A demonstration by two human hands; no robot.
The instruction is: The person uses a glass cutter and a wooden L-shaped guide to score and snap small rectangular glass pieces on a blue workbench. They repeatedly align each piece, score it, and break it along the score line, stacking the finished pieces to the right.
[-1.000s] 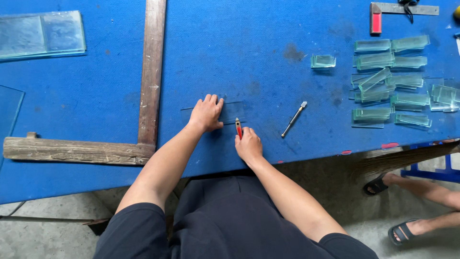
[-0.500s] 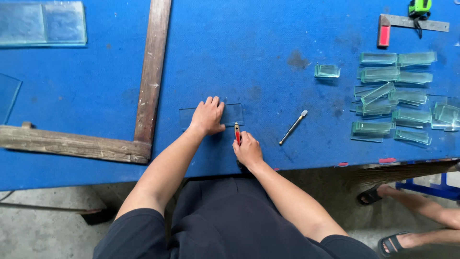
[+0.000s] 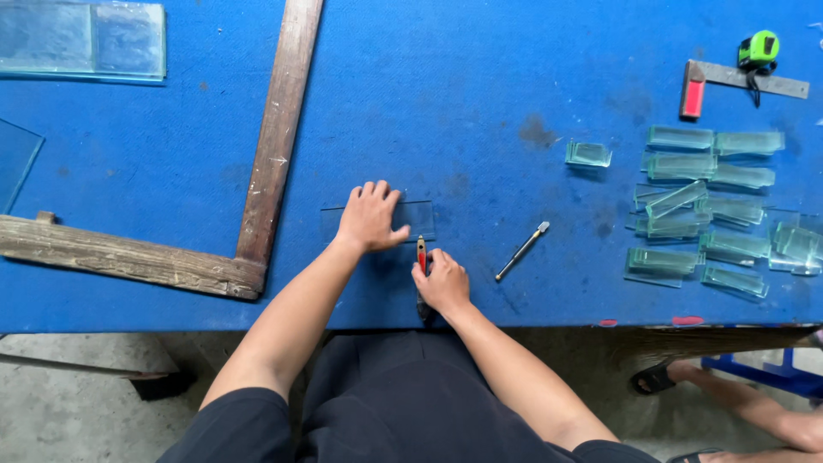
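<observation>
A clear glass strip point(image 3: 377, 221) is seen lying flat on the blue table point(image 3: 480, 94) at the centre of the frame, pressed down by the left hand point(image 3: 370, 218), whose fingers are spread flat over it. Just below and to the right, red-handled pliers point(image 3: 422, 257) are gripped in the closed right hand point(image 3: 441, 283), their tip touching the strip's lower edge. A glass cutter point(image 3: 522, 251) is laid near, to the right, with stacked glass pieces point(image 3: 703, 206) beyond and a wooden square point(image 3: 274, 146) to the left.
</observation>
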